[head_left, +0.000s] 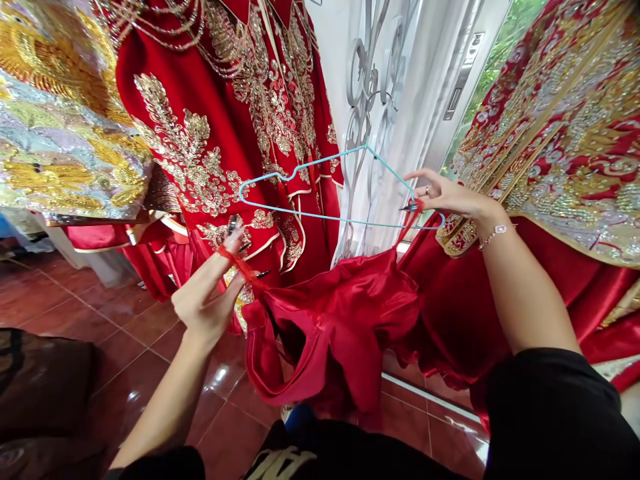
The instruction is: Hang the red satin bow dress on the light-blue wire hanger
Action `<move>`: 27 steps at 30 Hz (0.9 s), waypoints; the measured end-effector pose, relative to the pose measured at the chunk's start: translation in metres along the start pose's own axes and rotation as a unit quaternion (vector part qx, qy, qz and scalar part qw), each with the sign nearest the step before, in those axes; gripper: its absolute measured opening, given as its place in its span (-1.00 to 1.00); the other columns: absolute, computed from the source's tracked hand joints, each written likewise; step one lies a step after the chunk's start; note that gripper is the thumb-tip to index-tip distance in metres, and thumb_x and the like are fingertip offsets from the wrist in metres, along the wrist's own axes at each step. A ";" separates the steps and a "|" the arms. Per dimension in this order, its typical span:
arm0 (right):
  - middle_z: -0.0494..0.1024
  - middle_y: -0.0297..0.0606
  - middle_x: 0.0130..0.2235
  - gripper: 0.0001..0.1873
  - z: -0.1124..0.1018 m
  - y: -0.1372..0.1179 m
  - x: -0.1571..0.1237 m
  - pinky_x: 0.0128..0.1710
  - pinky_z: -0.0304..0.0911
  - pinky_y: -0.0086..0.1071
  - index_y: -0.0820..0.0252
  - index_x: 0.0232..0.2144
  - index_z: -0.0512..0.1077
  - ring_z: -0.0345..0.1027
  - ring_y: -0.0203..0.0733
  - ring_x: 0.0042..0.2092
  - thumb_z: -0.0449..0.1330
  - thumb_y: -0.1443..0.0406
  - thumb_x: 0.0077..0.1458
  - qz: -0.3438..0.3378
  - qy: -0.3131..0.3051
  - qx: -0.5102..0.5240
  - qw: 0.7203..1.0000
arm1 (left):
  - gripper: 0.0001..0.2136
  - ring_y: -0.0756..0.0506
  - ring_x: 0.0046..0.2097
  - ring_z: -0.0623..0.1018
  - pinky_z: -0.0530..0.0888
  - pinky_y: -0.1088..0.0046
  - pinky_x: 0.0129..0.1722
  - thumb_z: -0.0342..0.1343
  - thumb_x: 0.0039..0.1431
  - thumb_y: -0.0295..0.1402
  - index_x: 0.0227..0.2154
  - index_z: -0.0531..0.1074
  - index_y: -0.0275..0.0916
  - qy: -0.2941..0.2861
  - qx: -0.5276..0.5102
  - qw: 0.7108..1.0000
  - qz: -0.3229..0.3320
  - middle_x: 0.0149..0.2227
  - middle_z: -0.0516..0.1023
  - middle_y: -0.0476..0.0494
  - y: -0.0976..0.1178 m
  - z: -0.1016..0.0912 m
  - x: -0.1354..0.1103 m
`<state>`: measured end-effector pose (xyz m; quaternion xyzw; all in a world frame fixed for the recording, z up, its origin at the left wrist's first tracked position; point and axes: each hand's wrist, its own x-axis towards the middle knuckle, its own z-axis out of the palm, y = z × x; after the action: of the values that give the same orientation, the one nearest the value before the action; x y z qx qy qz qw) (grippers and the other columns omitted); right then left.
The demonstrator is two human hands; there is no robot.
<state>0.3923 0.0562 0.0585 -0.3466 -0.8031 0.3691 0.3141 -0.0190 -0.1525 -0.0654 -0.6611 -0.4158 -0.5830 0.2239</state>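
Observation:
A red satin dress (345, 300) hangs in front of me from its thin straps. My left hand (210, 293) is closed on one red strap (240, 265) at the left, apart from the hanger. At the right, my right hand (435, 193) pinches the other strap by the end of a light blue hanger (320, 215). Whether that strap is looped over the hanger's end I cannot tell. The hanger's hook is up by a grey scrolled metal grille (356, 73). Dark nails show on my fingers.
Red jackets with gold embroidery (195, 153) hang behind the hanger at left, beside a sequined garment (65, 127). Another beaded red garment (565, 133) hangs at right. A dark brown bag-like object (45, 387) stands on the red tiled floor (135, 333).

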 end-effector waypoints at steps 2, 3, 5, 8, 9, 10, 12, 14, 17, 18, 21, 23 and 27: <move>0.37 -0.49 -0.44 -0.31 0.003 -0.001 -0.007 -0.30 0.38 -0.33 0.05 0.00 0.27 0.33 -0.35 -0.44 0.43 0.15 -0.19 0.012 -0.041 -0.011 0.999 | -0.34 -0.17 0.08 0.60 0.62 0.27 0.07 0.26 0.11 -0.56 0.21 0.34 0.20 -0.016 -0.013 0.996 0.092 0.09 0.58 0.05 -0.006 -0.004 0.011; 0.35 -0.49 -0.44 -0.35 0.005 -0.003 -0.010 -0.31 0.37 -0.33 0.03 -0.03 0.26 0.31 -0.35 -0.45 0.41 0.13 -0.17 0.017 -0.055 -0.017 0.998 | -0.32 -0.15 0.04 0.62 0.63 0.31 0.05 0.26 0.10 -0.59 0.20 0.34 0.21 -0.028 -0.017 0.992 0.118 0.08 0.58 0.07 -0.010 -0.005 0.016; 0.33 -0.49 -0.47 -0.40 0.011 -0.005 -0.014 -0.38 0.33 -0.34 0.02 -0.08 0.22 0.28 -0.32 -0.47 0.38 0.08 -0.13 0.031 -0.054 -0.046 0.997 | -0.30 -0.12 0.03 0.63 0.62 0.33 0.06 0.25 0.10 -0.61 0.21 0.32 0.23 -0.049 -0.022 0.992 0.114 0.10 0.55 0.07 -0.017 -0.005 0.027; 0.25 -0.47 -0.54 -0.56 0.022 -0.009 -0.015 -0.46 0.15 -0.39 0.06 -0.25 0.23 0.17 -0.31 -0.50 0.30 0.01 -0.05 0.018 0.057 -0.163 0.985 | -0.34 -0.16 0.12 0.57 0.56 0.24 0.14 0.27 0.10 -0.59 0.21 0.35 0.13 -0.061 -0.048 0.996 0.050 0.16 0.50 -0.02 -0.030 -0.004 0.048; 0.21 -0.45 -0.56 -0.62 0.024 -0.010 -0.015 -0.45 0.09 -0.40 0.09 -0.34 0.24 0.11 -0.32 -0.50 0.27 0.02 -0.03 0.001 0.110 -0.217 0.970 | -0.36 -0.18 0.15 0.55 0.53 0.20 0.17 0.27 0.10 -0.56 0.22 0.35 0.07 -0.073 -0.053 0.995 0.033 0.18 0.48 -0.07 -0.035 -0.004 0.057; 0.18 -0.44 -0.57 -0.65 0.025 -0.011 -0.015 -0.44 0.04 -0.40 0.11 -0.44 0.23 0.06 -0.33 -0.49 0.25 0.04 -0.01 -0.013 0.159 -0.271 0.949 | -0.39 -0.20 0.16 0.54 0.51 0.18 0.19 0.28 0.11 -0.53 0.22 0.37 -0.01 -0.092 -0.050 0.994 0.024 0.19 0.48 -0.14 -0.041 -0.003 0.067; 0.10 -0.41 -0.59 -0.62 0.023 -0.010 -0.015 -0.42 -0.04 -0.39 0.15 -0.60 0.16 -0.04 -0.35 -0.49 0.20 0.09 0.01 -0.023 0.225 -0.359 0.905 | -0.45 -0.23 0.15 0.55 0.49 0.16 0.20 0.29 0.12 -0.47 0.20 0.40 -0.15 -0.143 -0.034 0.989 0.030 0.17 0.49 -0.23 -0.050 0.001 0.089; 0.02 -0.41 -0.62 -0.58 0.019 -0.008 -0.016 -0.42 -0.10 -0.38 0.17 -0.67 0.06 -0.12 -0.36 -0.50 0.15 0.15 0.04 -0.028 0.247 -0.408 0.878 | -0.47 -0.24 0.14 0.55 0.48 0.15 0.21 0.31 0.11 -0.42 0.18 0.42 -0.21 -0.202 -0.027 0.978 0.035 0.15 0.50 -0.26 -0.056 0.007 0.108; 0.02 -0.38 -0.63 -0.60 0.014 -0.002 -0.014 -0.43 -0.12 -0.37 0.17 -0.69 0.00 -0.14 -0.36 -0.51 0.09 0.22 0.03 -0.060 0.253 -0.439 0.860 | -0.46 -0.25 0.17 0.53 0.45 0.14 0.23 0.33 0.08 -0.41 0.16 0.44 -0.22 -0.283 -0.062 0.957 0.012 0.16 0.50 -0.25 -0.057 0.023 0.126; 0.04 -0.37 -0.63 -0.62 0.013 0.000 -0.013 -0.42 -0.12 -0.38 0.17 -0.70 0.00 -0.12 -0.36 -0.51 0.08 0.24 0.02 -0.069 0.252 -0.443 0.858 | -0.46 -0.25 0.16 0.54 0.45 0.13 0.23 0.34 0.06 -0.42 0.15 0.45 -0.22 -0.304 -0.080 0.949 0.001 0.15 0.51 -0.26 -0.057 0.029 0.128; 0.10 -0.35 -0.63 -0.67 0.015 0.004 -0.009 -0.42 -0.10 -0.38 0.16 -0.70 0.04 -0.07 -0.33 -0.50 0.07 0.27 -0.01 -0.078 0.250 -0.448 0.855 | -0.48 -0.27 0.12 0.57 0.46 0.12 0.22 0.34 0.03 -0.46 0.11 0.48 -0.27 -0.340 -0.139 0.929 -0.041 0.12 0.54 -0.29 -0.052 0.048 0.134; 0.10 -0.34 -0.63 -0.67 0.016 0.005 -0.008 -0.42 -0.10 -0.38 0.15 -0.71 0.04 -0.06 -0.32 -0.50 0.07 0.28 -0.02 -0.082 0.254 -0.450 0.852 | -0.49 -0.27 0.11 0.58 0.47 0.09 0.21 0.34 0.01 -0.48 0.09 0.50 -0.30 -0.337 -0.166 0.924 -0.065 0.10 0.56 -0.30 -0.048 0.060 0.140; 0.12 -0.33 -0.63 -0.67 0.018 0.004 -0.008 -0.42 -0.09 -0.38 0.15 -0.71 0.04 -0.03 -0.31 -0.50 0.07 0.29 -0.02 -0.084 0.260 -0.455 0.848 | -0.57 -0.23 0.05 0.61 0.50 0.12 0.18 0.30 -0.02 -0.53 -0.01 0.57 -0.30 -0.345 -0.206 0.912 -0.084 0.00 0.64 -0.23 -0.043 0.083 0.157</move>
<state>0.3842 0.0456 0.0438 -0.4652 -0.7960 -0.1690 0.3483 -0.0090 -0.0183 0.0586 -0.8151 -0.3923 -0.4077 -0.1244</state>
